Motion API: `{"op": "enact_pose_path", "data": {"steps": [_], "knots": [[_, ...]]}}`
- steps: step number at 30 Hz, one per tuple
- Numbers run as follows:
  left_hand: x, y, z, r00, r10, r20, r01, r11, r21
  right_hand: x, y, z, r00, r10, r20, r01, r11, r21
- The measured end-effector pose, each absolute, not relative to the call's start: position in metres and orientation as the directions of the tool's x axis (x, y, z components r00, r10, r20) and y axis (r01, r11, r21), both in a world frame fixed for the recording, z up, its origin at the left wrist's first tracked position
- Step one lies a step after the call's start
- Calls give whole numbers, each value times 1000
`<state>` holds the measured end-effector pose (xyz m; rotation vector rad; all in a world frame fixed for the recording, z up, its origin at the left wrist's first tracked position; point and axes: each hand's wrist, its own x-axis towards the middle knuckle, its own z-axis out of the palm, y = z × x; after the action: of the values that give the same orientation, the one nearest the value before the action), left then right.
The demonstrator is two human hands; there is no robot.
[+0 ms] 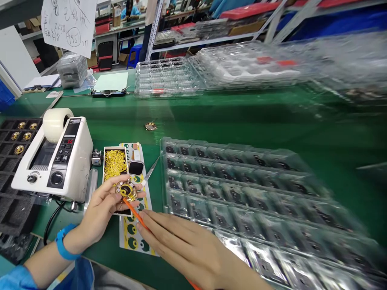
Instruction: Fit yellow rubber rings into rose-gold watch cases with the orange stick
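My left hand (104, 201), with a blue band at the wrist, holds a round gold-rimmed part (127, 190) with a dark and yellow centre. Pinched in my right hand (193, 245) is a thin orange stick (136, 215) whose tip touches the lower edge of that part. Just behind the left hand sits a small white box (105, 161) of yellow rings (115, 163). Beneath the hands lies a sticker sheet (133, 237) with green and yellow shapes. Metal tweezers (151, 169) and a watch-like square item (136, 167) rest by it.
A white tape dispenser (72, 161) stands left, beside a black foam tray (18, 209) with gold parts. To the right spreads a clear compartment tray (242, 193) of bagged dark pieces. Another gold-rimmed part (150, 126) lies behind. Clear trays (169, 76) and a clipboard (110, 84) line the back.
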<state>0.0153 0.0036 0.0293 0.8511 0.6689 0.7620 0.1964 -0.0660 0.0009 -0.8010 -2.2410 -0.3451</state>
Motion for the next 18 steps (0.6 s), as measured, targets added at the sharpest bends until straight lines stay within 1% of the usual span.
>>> {"op": "enact_pose_path", "data": {"steps": [3, 5, 7, 10, 12, 14, 15, 16, 18], "knots": [[16, 4, 28, 521, 814, -256, -289, 450, 845, 198, -67, -3, -556, 446, 701, 637, 770, 15], [16, 4, 26, 524, 810, -263, -273, 452, 849, 200, -68, -2, -517, 455, 725, 637, 771, -29], [16, 3, 23, 555, 795, -243, -262, 445, 856, 201, -69, 2, -404, 519, 753, 657, 738, -156], [17, 0, 20, 596, 778, -200, -252, 418, 873, 199, -68, 9, -200, 641, 741, 665, 644, -378], [19, -2, 19, 609, 773, -176, -247, 396, 884, 196, -66, 11, -110, 670, 734, 646, 610, -460], [20, -4, 17, 619, 769, -162, -245, 385, 890, 192, -64, 9, -59, 665, 744, 633, 601, -487], [21, -4, 17, 621, 767, -161, -248, 387, 888, 191, -63, 7, -58, 657, 751, 635, 605, -480], [22, -4, 17, 620, 767, -165, -253, 394, 884, 190, -62, 4, -75, 643, 762, 646, 614, -455], [22, -4, 16, 610, 770, -187, -255, 414, 874, 190, -62, -3, -159, 601, 783, 688, 636, -349]]}}
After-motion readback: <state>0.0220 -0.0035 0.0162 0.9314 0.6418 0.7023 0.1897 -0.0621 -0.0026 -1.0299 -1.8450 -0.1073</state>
